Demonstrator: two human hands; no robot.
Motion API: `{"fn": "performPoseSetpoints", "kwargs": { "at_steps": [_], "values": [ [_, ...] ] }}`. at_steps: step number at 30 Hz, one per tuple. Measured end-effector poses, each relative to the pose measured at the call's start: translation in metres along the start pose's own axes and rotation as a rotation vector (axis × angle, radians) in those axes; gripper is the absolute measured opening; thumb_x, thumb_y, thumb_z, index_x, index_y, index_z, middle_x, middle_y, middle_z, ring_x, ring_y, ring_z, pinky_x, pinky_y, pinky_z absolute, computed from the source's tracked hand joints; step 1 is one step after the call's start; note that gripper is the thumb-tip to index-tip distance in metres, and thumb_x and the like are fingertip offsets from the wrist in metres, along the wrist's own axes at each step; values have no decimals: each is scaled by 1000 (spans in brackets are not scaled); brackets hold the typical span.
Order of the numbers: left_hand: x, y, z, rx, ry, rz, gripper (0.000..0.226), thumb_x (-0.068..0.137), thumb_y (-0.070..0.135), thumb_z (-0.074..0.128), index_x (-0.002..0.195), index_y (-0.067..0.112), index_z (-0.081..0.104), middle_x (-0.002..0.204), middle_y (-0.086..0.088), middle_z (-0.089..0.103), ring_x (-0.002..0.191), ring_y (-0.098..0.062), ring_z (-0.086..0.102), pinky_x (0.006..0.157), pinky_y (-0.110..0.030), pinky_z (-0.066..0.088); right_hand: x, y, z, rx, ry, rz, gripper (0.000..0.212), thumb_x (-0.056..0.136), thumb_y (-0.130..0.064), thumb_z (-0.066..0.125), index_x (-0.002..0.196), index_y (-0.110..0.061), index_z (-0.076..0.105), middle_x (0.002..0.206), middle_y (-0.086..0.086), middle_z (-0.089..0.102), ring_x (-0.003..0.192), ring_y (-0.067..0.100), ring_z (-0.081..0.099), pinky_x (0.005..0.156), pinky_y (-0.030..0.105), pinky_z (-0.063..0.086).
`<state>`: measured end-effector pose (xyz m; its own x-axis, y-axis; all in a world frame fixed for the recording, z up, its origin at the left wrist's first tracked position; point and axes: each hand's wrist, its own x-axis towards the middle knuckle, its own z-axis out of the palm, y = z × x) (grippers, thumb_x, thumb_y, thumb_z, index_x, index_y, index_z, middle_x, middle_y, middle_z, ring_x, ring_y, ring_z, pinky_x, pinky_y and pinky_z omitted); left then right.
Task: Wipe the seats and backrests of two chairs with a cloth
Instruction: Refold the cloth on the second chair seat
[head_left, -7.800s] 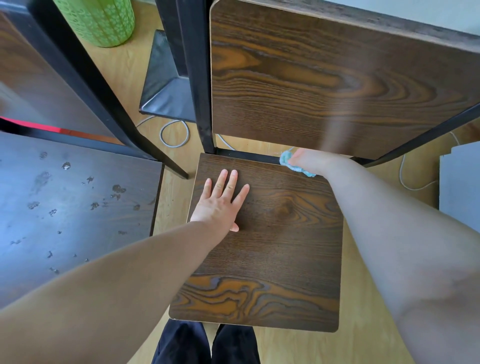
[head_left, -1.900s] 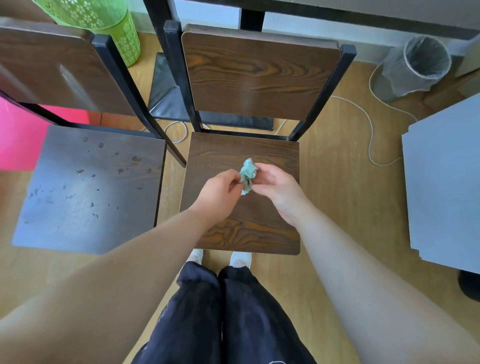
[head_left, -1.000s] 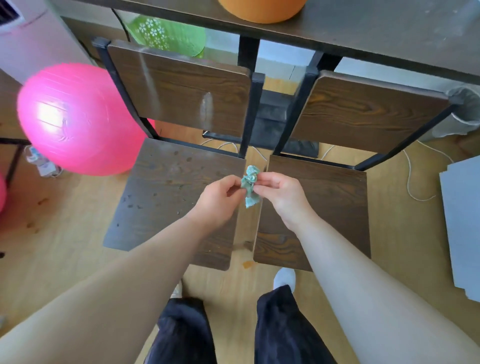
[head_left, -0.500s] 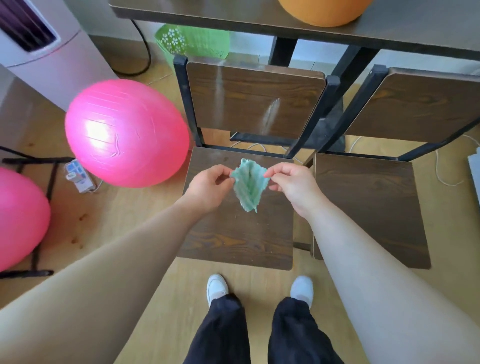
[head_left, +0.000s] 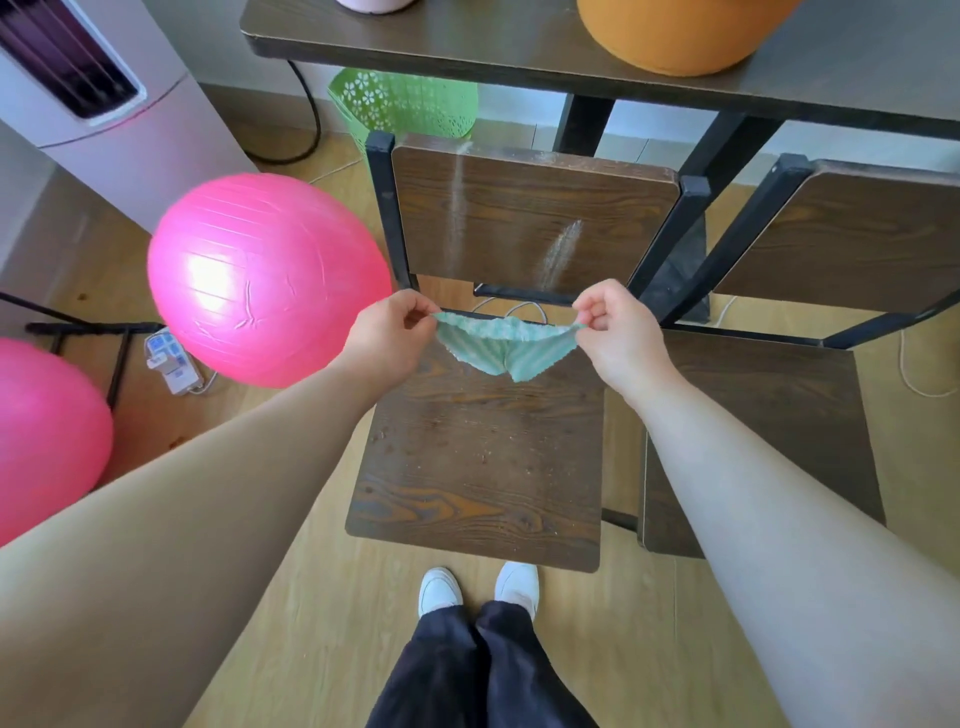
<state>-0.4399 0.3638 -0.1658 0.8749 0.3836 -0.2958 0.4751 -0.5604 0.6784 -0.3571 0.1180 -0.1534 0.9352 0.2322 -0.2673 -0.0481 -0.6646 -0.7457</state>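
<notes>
Cloth (head_left: 500, 345) hangs stretched between left hand (head_left: 387, 332) and right hand (head_left: 621, 335) (each grip pinching a corner).

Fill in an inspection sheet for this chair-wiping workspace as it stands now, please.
Surface: left dark wood-grain chair seat speckled with spots; its backrest shows two pale streaks.
Job's things: mint-green striped cloth stretched in the air above that seat; right dark wood-grain chair beside it.
Clutter: large pink exercise ball, second pink ball at the left edge, green perforated basket, white power strip on the floor.
Hands: left hand and right hand each pinch one top corner of the cloth.
Cables: black cable by the wall; white cord on the floor at right.
Surroundings: dark table behind the chairs bearing an orange round object; light wood floor.
</notes>
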Motion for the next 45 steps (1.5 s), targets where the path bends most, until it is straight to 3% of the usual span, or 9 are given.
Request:
{"fn": "performPoseSetpoints", "kwargs": {
  "at_steps": [4, 8, 14, 16, 19, 25, 30, 35, 45],
  "values": [
    [4, 0, 1, -55, 75, -28, 14, 94, 19, 55, 94, 30, 65, 83, 17, 62, 73, 2, 54, 59, -10, 35, 4, 6, -8, -106, 12, -55, 21, 92, -7, 63, 103, -24, 70, 103, -6, 62, 91, 10, 60, 71, 13, 45],
    [1, -10, 8, -189, 113, -60, 16, 93, 19, 55, 92, 32, 65, 82, 15, 65, 70, -6, 56, 62, -25, 43, 5, 17, -3, -89, 21, -84, 16, 96, -14, 60, 96, -24, 73, 107, -7, 66, 96, 9, 60, 79, 17, 47],
    [-22, -37, 24, -48, 13, -27, 14, 96, 20, 56, 98, 30, 65, 88, 12, 65, 70, -1, 56, 59, -15, 42, -17, 48, 13, 22, -52, 12, 19, 96, -13, 59, 98, -25, 75, 108, -17, 68, 101, 3, 61, 91, 22, 48],
    [-33, -52, 31, 43, -52, 38, 14, 96, 18, 57, 104, 24, 67, 96, 9, 67, 74, -11, 57, 63, -23, 40, -32, 67, 23, 3, -84, 88, 18, 97, -19, 60, 100, -31, 74, 109, -17, 67, 100, 3, 61, 84, 20, 49],
    [-51, -80, 44, 170, -201, 150, 15, 96, 12, 59, 107, 14, 70, 101, 4, 67, 87, -18, 60, 64, -13, 33, -59, 98, 42, -32, -138, 171, 19, 97, -20, 60, 96, -32, 74, 103, -21, 67, 95, -3, 61, 80, 16, 48],
    [-73, -129, 75, 302, -483, 113, 21, 99, 17, 54, 114, 16, 70, 108, 2, 70, 95, -18, 62, 73, -22, 38, -106, 142, 87, 0, -252, 342, 21, 95, -13, 61, 92, -30, 74, 96, -22, 67, 91, -6, 61, 80, 17, 48],
    [-59, -148, 91, 149, -389, -108, 13, 95, 24, 61, 100, 31, 70, 88, 17, 65, 79, 2, 59, 58, -3, 36, -102, 152, 109, 261, -88, 572, 18, 92, -10, 65, 101, -24, 71, 102, -7, 70, 92, 13, 69, 85, 32, 58],
    [-30, -142, 107, -2, -319, -188, 8, 93, 27, 66, 99, 32, 68, 90, 17, 67, 80, 2, 60, 63, -9, 39, -69, 149, 118, 318, 0, 617, 24, 91, -5, 62, 109, -21, 65, 104, 0, 67, 91, 15, 68, 71, 25, 58],
    [15, -136, 137, 43, -298, -248, 30, 97, 25, 60, 126, 20, 61, 100, 6, 63, 80, -8, 57, 59, -14, 40, -22, 165, 131, -41, -35, 606, 25, 84, -13, 62, 100, -31, 64, 99, -7, 66, 92, 23, 66, 84, 43, 58]
  ]
}}
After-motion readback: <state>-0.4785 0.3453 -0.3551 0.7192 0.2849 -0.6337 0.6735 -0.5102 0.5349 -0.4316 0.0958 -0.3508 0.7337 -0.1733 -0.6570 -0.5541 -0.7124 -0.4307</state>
